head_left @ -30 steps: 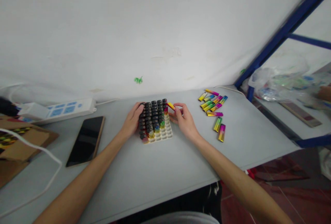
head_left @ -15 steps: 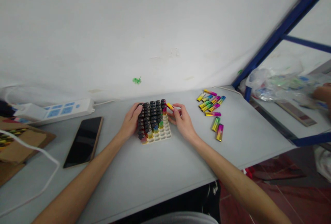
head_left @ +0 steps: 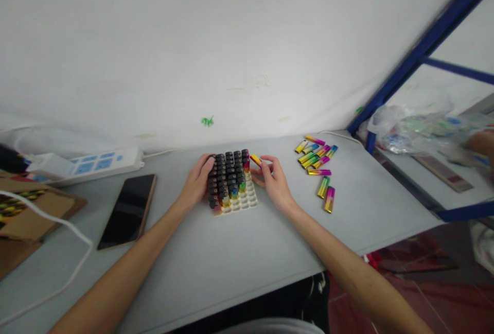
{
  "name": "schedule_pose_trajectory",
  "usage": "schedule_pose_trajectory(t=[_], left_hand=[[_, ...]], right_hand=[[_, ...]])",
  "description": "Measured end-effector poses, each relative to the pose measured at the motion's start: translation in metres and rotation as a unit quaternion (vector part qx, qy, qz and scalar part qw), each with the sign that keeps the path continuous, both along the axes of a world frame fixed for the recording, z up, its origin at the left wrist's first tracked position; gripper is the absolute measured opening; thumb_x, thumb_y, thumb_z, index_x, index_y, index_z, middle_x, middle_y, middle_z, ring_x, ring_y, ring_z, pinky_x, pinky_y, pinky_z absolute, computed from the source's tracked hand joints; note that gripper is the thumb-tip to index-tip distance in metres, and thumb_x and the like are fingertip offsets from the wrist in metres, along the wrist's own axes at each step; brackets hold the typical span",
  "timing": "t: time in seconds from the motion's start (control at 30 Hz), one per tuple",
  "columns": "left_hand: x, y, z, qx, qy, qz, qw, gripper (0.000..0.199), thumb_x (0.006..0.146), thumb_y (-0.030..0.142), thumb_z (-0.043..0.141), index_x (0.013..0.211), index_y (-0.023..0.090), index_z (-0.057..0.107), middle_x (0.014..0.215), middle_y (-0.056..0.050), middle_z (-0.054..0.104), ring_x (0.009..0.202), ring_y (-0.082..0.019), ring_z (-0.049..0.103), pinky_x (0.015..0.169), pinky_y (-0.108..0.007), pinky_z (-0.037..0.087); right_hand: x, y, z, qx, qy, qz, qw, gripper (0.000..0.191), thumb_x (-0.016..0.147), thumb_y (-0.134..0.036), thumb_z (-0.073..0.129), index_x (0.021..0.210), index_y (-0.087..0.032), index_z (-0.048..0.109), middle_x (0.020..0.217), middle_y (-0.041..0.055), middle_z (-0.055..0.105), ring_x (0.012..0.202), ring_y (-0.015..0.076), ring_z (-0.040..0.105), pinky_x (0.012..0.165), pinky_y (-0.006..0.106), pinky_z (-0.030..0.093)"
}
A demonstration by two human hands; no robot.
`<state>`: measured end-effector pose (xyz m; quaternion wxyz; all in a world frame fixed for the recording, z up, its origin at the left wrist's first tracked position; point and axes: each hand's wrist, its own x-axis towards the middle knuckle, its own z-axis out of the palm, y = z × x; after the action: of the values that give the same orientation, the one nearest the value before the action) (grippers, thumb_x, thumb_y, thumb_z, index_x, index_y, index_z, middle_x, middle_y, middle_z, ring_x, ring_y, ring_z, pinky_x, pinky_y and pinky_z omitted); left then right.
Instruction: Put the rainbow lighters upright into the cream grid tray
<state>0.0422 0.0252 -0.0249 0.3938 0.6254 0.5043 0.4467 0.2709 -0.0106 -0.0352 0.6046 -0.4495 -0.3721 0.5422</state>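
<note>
A white rack (head_left: 247,200) with a grid of holes stands mid-table. Its back and left holes hold upright black-topped pieces (head_left: 230,169), which look like lighters, some with coloured metallic bodies. The front right holes show bare. My left hand (head_left: 197,179) is closed around the rack's left side, thumb over the edge pieces, its fingertips hidden. In my right hand (head_left: 272,177), a shiny yellow-and-red metallic sleeve (head_left: 255,159) is pinched between thumb and fingers, tilted beside the rack's back right corner. Several loose metallic sleeves (head_left: 329,199) in mixed colours lie right of this hand.
To the left lie a dark phone (head_left: 127,210), a white power strip (head_left: 104,163), a cardboard box (head_left: 50,215) and a white cable (head_left: 71,226). At right, a blue metal frame (head_left: 409,61) borders another surface with plastic bags (head_left: 405,123) and part of another person's hand (head_left: 482,141).
The view has shifted slightly. My right hand keeps the sleeve beside the rack's back right corner, its tilt a little changed. My left hand stays on the rack.
</note>
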Motion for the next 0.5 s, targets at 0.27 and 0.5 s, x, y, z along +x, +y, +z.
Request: schedule_pose_trajectory(t=[0.27,0.5], left_hand=[[-0.0011,0.0007,-0.0001,0.018,0.014,-0.002,1.000,0.053,0.101,0.063,0.046,0.125,0.021,0.066,0.122,-0.005,0.071,0.114,-0.025,0.062,0.104,-0.036,0.045],[0.0005,-0.0005,0.0022,0.020,0.022,-0.001,1.000,0.052,0.100,0.063,0.046,0.124,0.021,0.067,0.121,-0.005,0.072,0.111,-0.025,0.063,0.102,-0.035,0.046]], right_hand=[[-0.0008,-0.0011,0.0015,-0.001,-0.004,-0.003,1.000,0.042,0.086,-0.054,0.072,0.116,-0.028,0.057,0.096,-0.0013,0.058,0.103,0.0233,0.075,0.088,0.042,0.065],[-0.0003,-0.0018,-0.0057,0.014,-0.024,-0.009,1.000,0.042,0.089,-0.058,0.070,0.113,-0.027,0.058,0.098,0.0007,0.063,0.102,0.0222,0.075,0.088,0.040,0.065]])
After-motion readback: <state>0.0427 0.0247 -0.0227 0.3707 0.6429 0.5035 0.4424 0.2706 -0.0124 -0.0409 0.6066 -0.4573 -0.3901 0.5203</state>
